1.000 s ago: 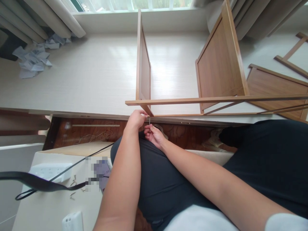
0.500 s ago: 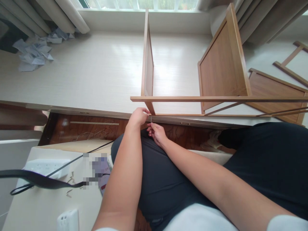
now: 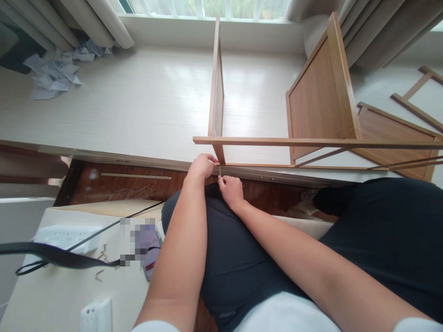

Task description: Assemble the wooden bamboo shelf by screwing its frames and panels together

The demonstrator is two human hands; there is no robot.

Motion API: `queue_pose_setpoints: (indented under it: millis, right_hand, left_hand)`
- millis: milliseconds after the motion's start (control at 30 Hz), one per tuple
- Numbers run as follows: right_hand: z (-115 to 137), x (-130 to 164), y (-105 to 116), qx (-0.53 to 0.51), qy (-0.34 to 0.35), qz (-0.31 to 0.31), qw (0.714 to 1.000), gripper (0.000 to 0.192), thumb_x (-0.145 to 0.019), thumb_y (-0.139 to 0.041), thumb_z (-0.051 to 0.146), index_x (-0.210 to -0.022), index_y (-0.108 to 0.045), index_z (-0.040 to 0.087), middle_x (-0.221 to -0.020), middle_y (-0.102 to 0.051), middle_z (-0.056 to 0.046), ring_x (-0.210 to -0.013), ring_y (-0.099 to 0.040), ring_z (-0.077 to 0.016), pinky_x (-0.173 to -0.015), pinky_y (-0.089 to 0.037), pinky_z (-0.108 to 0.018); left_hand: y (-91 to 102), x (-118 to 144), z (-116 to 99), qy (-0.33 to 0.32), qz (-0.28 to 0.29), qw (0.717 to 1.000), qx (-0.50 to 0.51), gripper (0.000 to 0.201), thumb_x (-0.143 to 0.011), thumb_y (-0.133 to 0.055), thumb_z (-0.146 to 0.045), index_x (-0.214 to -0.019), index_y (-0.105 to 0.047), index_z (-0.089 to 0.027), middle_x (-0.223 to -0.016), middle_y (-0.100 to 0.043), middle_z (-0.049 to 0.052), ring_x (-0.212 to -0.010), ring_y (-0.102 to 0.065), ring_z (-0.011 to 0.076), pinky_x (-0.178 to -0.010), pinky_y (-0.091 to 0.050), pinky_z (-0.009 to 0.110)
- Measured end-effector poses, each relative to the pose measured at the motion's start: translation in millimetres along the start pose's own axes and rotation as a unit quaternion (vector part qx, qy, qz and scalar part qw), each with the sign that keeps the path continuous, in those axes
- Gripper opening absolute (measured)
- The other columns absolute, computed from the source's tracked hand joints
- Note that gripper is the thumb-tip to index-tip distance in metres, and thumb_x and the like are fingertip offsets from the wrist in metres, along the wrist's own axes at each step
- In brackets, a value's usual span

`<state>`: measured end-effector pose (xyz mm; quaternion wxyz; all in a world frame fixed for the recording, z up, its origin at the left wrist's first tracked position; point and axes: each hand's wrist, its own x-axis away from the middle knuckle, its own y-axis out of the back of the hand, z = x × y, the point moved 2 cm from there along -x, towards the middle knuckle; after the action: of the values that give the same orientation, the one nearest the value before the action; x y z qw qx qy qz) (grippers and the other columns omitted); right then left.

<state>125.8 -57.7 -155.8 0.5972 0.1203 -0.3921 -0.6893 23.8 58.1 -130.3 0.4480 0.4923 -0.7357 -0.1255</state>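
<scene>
The left hand [image 3: 202, 167] is curled shut against the near lower corner of a wooden frame [image 3: 277, 142], its fingertips pressed where the upright panel [image 3: 216, 99] meets the long horizontal rail. Just below it the right hand [image 3: 231, 189] pinches a thin metal key [image 3: 219, 170] between thumb and fingers, closed around the lower end; the key stands nearly upright, with its top end at the corner joint, right beside the left hand's fingertips. Whether the tip is seated in a fitting is too small to tell. Both forearms reach forward over the person's lap, which is clad in dark trousers [image 3: 235, 258].

The frame stands on a pale floor [image 3: 138, 106] in front of a window, with a second wooden panel [image 3: 318, 92] rising from the rail further to the right and tilted outward. More flat wooden parts [image 3: 394, 129] lie on the floor at the far right (one a boarded panel, another an open slatted piece beyond it). Crumpled paper [image 3: 55, 76] lies in a heap by the curtain at the upper left.

To the person's left is a light surface [image 3: 62, 295] carrying a white power strip [image 3: 64, 234], a black strap [image 3: 51, 258] lying across it, a few small loose screws [image 3: 101, 254] and a white plug [image 3: 97, 316] near the bottom edge. Between that surface and the pale floor runs a strip of dark glossy wood [image 3: 131, 184].
</scene>
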Motion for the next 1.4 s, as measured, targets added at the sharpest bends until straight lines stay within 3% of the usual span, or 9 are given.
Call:
queue_pose_setpoints:
  millis: [333, 567, 700, 900, 1200, 1400]
  right_hand:
    - [17, -6, 16, 0.094, 0.019, 0.034, 0.995, 0.038, -0.099, -0.051, 0.036, -0.082, -0.078, 0.017, -0.081, -0.075, -0.017, -0.075, -0.068, -0.0241, -0.069, -0.042, -0.031]
    - [17, -4, 1, -0.124, 0.011, 0.006, 0.992, 0.036, -0.099, -0.052, 0.034, -0.073, -0.073, 0.020, -0.065, -0.069, -0.007, -0.068, -0.065, -0.0198, -0.064, -0.043, -0.027]
    - [25, -8, 2, -0.166, 0.015, -0.010, 0.986, 0.038, -0.100, -0.047, 0.032, -0.074, -0.071, 0.020, -0.066, -0.068, -0.006, -0.067, -0.064, -0.0201, -0.063, -0.042, -0.027]
    - [33, -6, 15, -0.087, 0.022, 0.005, 0.996, 0.034, -0.098, -0.049, 0.023, -0.070, -0.068, 0.019, -0.065, -0.068, -0.006, -0.066, -0.062, -0.0190, -0.066, -0.040, -0.027]
    - [0, 3, 10, 0.078, 0.078, 0.028, 0.993, 0.032, -0.102, -0.049, 0.032, -0.082, -0.070, 0.019, -0.087, -0.075, -0.012, -0.077, -0.066, -0.0224, -0.071, -0.039, -0.030]
    - [1, 0, 15, 0.145, 0.123, 0.060, 0.980, 0.030, -0.102, -0.047, 0.032, -0.092, -0.072, 0.018, -0.098, -0.076, -0.015, -0.082, -0.069, -0.0259, -0.072, -0.042, -0.032]
  left_hand:
    - [-5.5, -10, 9, -0.012, -0.011, 1.000, 0.014, 0.009, -0.073, -0.079, -0.024, -0.079, -0.074, -0.020, -0.064, -0.067, 0.002, -0.063, -0.059, 0.0156, -0.067, -0.047, 0.026]
    - [-10.3, -11, 8, 0.019, 0.008, 0.996, 0.082, 0.014, -0.073, -0.079, -0.026, -0.084, -0.074, -0.019, -0.056, -0.063, 0.001, -0.056, -0.061, 0.0157, -0.061, -0.049, 0.026]
    - [-11.1, -8, 5, 0.020, 0.046, 0.994, 0.093, 0.013, -0.075, -0.075, -0.022, -0.087, -0.076, -0.018, -0.051, -0.060, 0.001, -0.047, -0.058, 0.0159, -0.057, -0.048, 0.028]
    - [-10.6, -10, 5, 0.019, 0.050, 0.995, 0.082, 0.013, -0.073, -0.072, -0.014, -0.085, -0.076, -0.017, -0.051, -0.062, 0.001, -0.047, -0.058, 0.0163, -0.057, -0.048, 0.028]
    - [-11.0, -1, -5, 0.021, 0.059, 0.994, 0.090, 0.005, -0.078, -0.071, -0.014, -0.081, -0.069, -0.018, -0.059, -0.066, 0.003, -0.050, -0.060, 0.0159, -0.058, -0.051, 0.028]
    - [-10.8, 8, -13, 0.050, 0.095, 0.988, 0.108, 0.008, -0.085, -0.068, -0.017, -0.091, -0.063, -0.018, -0.059, -0.067, 0.002, -0.048, -0.062, 0.0158, -0.056, -0.052, 0.027]
